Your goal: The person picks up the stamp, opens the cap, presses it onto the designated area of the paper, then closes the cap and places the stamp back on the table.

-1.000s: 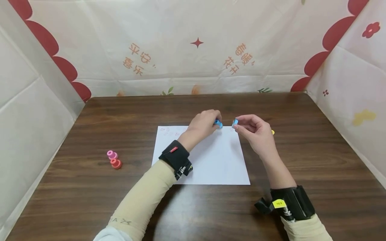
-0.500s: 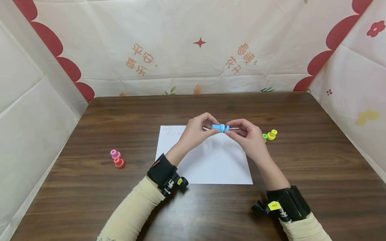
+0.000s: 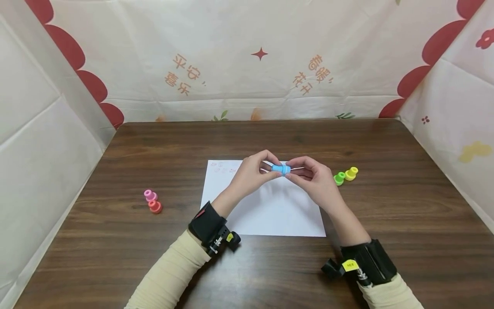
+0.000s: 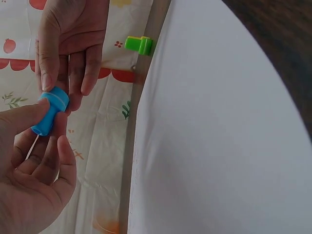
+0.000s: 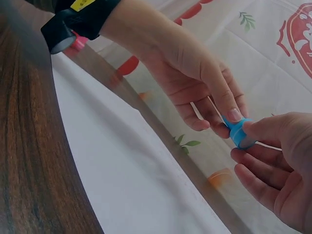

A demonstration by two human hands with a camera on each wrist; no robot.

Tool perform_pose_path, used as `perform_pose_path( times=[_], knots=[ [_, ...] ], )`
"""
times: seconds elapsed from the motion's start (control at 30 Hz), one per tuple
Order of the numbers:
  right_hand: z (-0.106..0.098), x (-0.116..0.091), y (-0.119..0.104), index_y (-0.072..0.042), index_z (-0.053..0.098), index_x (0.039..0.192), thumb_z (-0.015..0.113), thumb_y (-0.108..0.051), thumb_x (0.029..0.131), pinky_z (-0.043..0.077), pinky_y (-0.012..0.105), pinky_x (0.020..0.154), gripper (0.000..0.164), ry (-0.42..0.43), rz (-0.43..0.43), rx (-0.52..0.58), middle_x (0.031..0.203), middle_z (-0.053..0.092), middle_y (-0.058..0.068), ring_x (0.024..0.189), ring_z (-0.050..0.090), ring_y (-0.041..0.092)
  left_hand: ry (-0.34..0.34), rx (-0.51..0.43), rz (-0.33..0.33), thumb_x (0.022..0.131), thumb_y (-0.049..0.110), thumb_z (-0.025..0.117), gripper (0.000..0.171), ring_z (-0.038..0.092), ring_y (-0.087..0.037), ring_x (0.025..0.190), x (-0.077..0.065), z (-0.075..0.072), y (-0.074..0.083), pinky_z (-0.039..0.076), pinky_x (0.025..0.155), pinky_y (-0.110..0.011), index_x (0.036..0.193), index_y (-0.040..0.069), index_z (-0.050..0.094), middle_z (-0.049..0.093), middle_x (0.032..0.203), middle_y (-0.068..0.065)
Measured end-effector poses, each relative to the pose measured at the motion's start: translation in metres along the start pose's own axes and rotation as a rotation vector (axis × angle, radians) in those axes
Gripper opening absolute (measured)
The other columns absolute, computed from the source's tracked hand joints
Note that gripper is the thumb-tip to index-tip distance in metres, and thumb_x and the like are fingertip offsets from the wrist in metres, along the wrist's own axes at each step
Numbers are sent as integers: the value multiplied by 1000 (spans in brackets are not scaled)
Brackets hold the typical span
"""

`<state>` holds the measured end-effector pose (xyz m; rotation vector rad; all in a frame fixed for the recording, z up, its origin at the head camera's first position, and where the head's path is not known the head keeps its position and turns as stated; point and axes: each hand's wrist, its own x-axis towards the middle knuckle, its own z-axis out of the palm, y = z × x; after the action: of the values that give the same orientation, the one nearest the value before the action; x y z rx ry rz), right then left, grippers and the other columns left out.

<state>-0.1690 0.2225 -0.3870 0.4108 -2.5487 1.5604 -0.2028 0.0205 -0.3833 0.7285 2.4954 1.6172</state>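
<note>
Head view: left hand and right hand fingers pinch a blue stamper. Straight, even pressure suits its cap.

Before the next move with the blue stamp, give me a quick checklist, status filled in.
1. Left hand holds blue stamp by its narrow end: ok.
2. Right hand pinches the cap at the wide end: ok.
3. Cap fully seated: cannot tell; it meets the stamp, but how tightly doesn't show.
4. Other stamps off the white paper: ok; pink stamp and red stamp left of it, green stamp and yellow stamp right.
5. Red marks at the paper's far left corner legible: cannot tell, too small.
</note>
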Motion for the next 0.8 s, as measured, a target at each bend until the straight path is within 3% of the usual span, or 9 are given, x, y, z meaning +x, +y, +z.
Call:
perform_pose_path(
  times=[0.23,0.57,0.7,0.8],
  knots=[
    [8,0,1,-5,66,116,77,-11,86,54,11,80,32,-12,-66,-85,109,72,13,93,74,24,-19,32,-1,88,14,77,21,71,-18,96,-5,-5,-5,57,86,-25,105,9,65,71,110,-6],
    [19,3,-8,-8,64,120,80,-13,84,58,21,82,39,-99,-153,-146,109,75,9,92,73,17,-92,82,-3,88,13,76,22,69,-17,96,-14,-20,-2,57,84,-23,107,10,64,70,112,-4],
    [19,9,-15,-7,64,121,79,-14,85,60,28,83,40,-97,-162,-212,108,75,10,93,73,22,-58,106,14,89,15,75,27,70,-18,99,-18,-32,-1,57,88,-28,114,10,63,68,117,-4],
    [13,14,-19,-7,65,124,76,-12,88,57,18,83,38,-78,-143,-246,112,73,12,95,71,24,11,133,14,90,15,75,28,70,-18,99,-23,-51,-4,57,91,-33,115,10,64,69,115,-4]
  ],
)
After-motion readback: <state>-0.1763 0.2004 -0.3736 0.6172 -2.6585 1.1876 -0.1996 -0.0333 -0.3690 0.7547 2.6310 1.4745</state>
